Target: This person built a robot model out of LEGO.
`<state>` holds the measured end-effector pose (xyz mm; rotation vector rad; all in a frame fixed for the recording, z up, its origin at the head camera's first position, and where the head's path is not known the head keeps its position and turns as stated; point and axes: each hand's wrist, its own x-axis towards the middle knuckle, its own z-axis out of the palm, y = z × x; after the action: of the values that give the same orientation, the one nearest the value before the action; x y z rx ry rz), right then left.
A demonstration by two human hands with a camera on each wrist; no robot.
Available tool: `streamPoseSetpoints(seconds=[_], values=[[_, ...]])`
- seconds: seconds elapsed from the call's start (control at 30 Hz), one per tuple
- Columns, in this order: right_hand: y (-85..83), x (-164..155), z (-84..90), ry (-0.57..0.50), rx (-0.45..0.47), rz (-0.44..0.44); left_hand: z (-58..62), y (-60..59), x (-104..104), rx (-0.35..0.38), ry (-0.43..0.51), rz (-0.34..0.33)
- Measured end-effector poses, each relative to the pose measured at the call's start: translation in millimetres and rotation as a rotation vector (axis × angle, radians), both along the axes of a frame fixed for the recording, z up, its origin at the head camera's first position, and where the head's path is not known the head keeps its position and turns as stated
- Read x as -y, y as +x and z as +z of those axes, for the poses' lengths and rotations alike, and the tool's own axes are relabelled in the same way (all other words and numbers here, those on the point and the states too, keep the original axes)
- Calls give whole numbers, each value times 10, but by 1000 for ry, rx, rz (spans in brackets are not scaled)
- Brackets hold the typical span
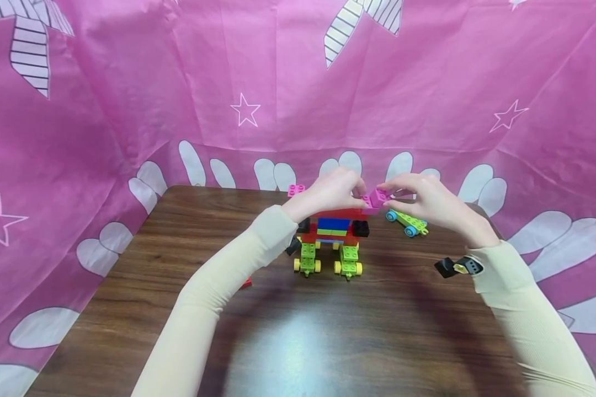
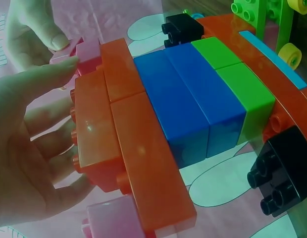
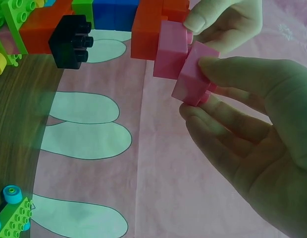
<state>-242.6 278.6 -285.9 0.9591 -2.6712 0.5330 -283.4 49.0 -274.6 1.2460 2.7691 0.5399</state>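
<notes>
One pink brick point(image 3: 192, 74) between right fingertips point(image 3: 213, 63)

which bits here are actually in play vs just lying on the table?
In play:
- block model, steadied by left hand
- pink block, pinched in right hand at the model's top right corner

Lying about:
- green wheeled piece, right of the model
- loose pink brick, behind the left hand
- red piece, mostly hidden by the left sleeve
</notes>
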Motion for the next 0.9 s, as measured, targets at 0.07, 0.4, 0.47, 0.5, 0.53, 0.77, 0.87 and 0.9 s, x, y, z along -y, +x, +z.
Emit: streamPoseSetpoints(seconds=[0.07, 0.4, 0.47, 0.5, 0.53, 0.77, 0.87, 0.9], values=[[-1, 4, 6, 3, 3, -5, -5, -6, -5, 15, 4, 4], [3, 22, 22, -21, 64, -4, -17, -19, -25, 52, 15, 33], [7, 31, 34, -12, 66, -7, -18, -15, -24, 49, 16, 34], [9, 36, 43, -2, 64, -9, -19, -13, -22, 50, 18, 34], [9, 43, 55, 10, 59, -9, -20, -11, -20, 52, 20, 35], [0, 73, 126, 87, -7, 29, -30, -7, -13, 59, 29, 37], [2, 79, 132, 83, -9, 42, -37, -12, -15, 67, 37, 37], [3, 81, 133, 79, -8, 44, -40, -14, -14, 69, 40, 36]])
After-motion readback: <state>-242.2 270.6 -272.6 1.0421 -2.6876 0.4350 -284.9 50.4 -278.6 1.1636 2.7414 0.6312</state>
